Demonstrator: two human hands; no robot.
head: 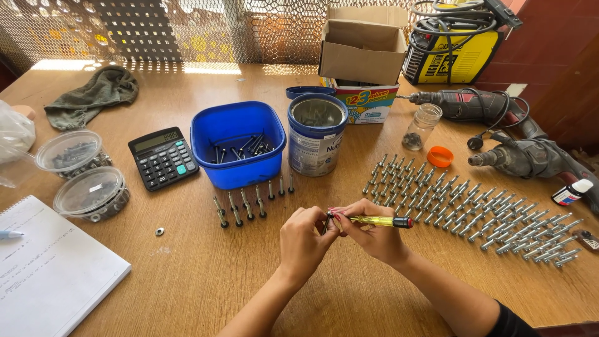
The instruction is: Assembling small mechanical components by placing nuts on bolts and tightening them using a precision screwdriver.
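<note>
Hands meet at the middle of the wooden table [187, 281] in the head view, close together so each can work against the other. The right hand [374, 234] is closed around a yellow-handled screwdriver [374, 220], lying nearly level with its dark end cap pointing right and its tip toward the left hand [304, 240]. That hand's fingertips are pinched shut on something small and dark at the tip — likely one of the bolts, though it is too hidden to tell for sure. Holding the piece right at the blade keeps it steady.

To the right, many assembled bolts [474, 209] lie in slanted rows, side by side — an ordering that looks meant for counting or for keeping finished pieces apart. A shorter row of bolts [249, 203] lies just in front of the blue tub [237, 143], which holds a few more loose ones, within easy reach of the left hand. Beside the tub stands an open tin can [316, 140], and left of it a calculator [163, 156]. Two lidded clear containers [81, 175] of small hardware sit near a notebook [50, 268] at the left edge. Two power drills [505, 131], a small glass jar [421, 126] and its orange lid [440, 156] rest at the far right, well apart from the hands.
</note>
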